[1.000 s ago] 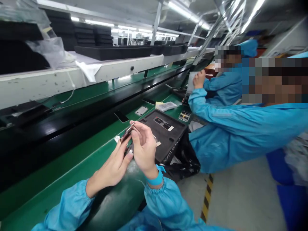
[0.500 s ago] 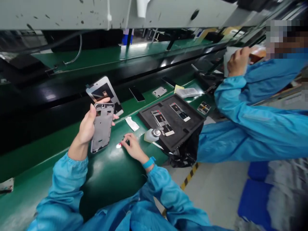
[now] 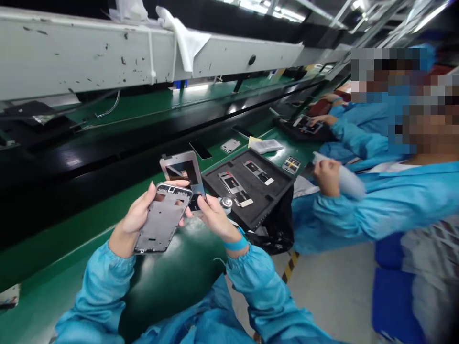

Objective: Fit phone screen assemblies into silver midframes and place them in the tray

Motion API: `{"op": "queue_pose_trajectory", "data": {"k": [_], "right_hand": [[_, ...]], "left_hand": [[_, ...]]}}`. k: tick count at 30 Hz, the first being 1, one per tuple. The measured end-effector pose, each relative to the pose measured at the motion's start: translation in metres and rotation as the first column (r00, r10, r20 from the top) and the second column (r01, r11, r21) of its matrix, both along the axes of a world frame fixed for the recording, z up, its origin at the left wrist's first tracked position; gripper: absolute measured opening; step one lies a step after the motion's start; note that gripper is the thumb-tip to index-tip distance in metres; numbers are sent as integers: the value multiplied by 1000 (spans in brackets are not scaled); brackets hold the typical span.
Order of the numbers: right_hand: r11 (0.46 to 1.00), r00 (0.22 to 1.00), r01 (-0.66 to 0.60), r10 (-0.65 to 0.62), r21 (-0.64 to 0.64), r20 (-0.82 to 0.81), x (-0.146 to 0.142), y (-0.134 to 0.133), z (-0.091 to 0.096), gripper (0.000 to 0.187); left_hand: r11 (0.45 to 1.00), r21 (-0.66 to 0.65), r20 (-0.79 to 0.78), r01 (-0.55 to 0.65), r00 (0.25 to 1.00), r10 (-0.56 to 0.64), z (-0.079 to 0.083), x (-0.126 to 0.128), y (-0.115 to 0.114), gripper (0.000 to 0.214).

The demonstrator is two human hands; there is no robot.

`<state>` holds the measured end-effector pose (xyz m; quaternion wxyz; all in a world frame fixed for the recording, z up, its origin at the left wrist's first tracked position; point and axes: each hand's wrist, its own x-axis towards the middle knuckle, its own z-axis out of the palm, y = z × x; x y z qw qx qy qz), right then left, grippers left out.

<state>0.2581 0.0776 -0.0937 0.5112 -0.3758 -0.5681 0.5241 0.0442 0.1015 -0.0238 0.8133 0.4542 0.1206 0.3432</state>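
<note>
My left hand (image 3: 138, 212) is wrapped round a grey phone frame (image 3: 161, 222), held tilted with its cut-outs facing me. Behind the frame, a phone screen panel (image 3: 190, 167) with a pale border and dark middle stands out between the fingers of the same hand. My right hand (image 3: 217, 217) has its thumb on the lower right edge of this panel, fingers closed behind it and partly hidden. Just beyond my right hand is a bottle with a metal top (image 3: 226, 203), mostly covered by the hand.
A black foam tray (image 3: 211, 179) with two phone panels lies right of my hands on the green bench (image 3: 182, 263). Behind it are a dark phone screen (image 3: 201, 149), a metal plate (image 3: 230, 145) and a plastic bag (image 3: 268, 145). Co-workers in blue sit at right.
My right hand has left the small red-and-white piece on the bench and come up to the screen panel. The frame and panel have moved right and lower in view, as the camera has tilted up.
</note>
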Motion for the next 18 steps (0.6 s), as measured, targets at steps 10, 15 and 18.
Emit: {"op": "queue_pose_trajectory", "data": {"k": [10, 15, 18], "right_hand": [[983, 980, 139, -154, 121, 127, 28, -51, 23, 68], [933, 883, 16, -183, 361, 433, 35, -58, 48, 65], [926, 892, -18, -156, 378, 425, 38, -60, 58, 65]], "left_hand": [[782, -111, 250, -614, 744, 620, 19, 15, -8, 64], [783, -39, 274, -620, 747, 605, 8, 22, -4, 57], [789, 16, 299, -614, 756, 582, 6, 16, 0, 59]]}}
